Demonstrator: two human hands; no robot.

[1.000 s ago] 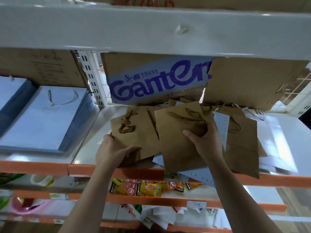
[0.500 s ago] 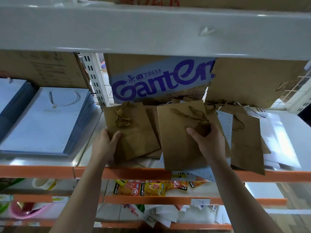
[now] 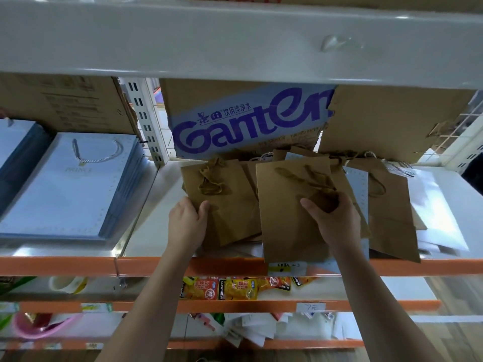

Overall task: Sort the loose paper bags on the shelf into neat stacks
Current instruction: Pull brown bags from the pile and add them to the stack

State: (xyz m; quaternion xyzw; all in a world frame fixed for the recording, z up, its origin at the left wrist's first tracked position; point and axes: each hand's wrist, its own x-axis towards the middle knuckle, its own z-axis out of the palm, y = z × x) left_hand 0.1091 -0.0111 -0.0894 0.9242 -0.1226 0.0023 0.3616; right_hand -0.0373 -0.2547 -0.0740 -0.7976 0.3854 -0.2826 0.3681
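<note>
From the head view, the shelf [image 3: 151,220] has a bare white strip on its left part, between the slotted post [image 3: 145,121] and the left brown bag [image 3: 230,212]. That strip is the open room. At the back a printed box [image 3: 248,118] and a plain cardboard sheet [image 3: 392,118] close the space off, and the upper shelf board [image 3: 209,37] hangs low over everything. The middle brown bag [image 3: 282,226] pokes its lower edge over the orange front lip. The right brown bag [image 3: 392,220] reaches that lip too, lying on white bags [image 3: 441,220].

The left hand [image 3: 187,223] holds the left bag's left edge, thumb on its face, fingers curled at the side. The right hand [image 3: 332,220] grips the middle bag near its handle, thumb on top and fingers wrapped round the right edge.

A second ago the left bag lay tilted with the left hand on its lower corner. Now it sits straighter and further back, near the box. The middle bag has barely shifted.

I count three brown bags on top, with more edges beneath that I cannot count. There are two hands, and two piles of blue bags [image 3: 65,184] beyond the post.
</note>
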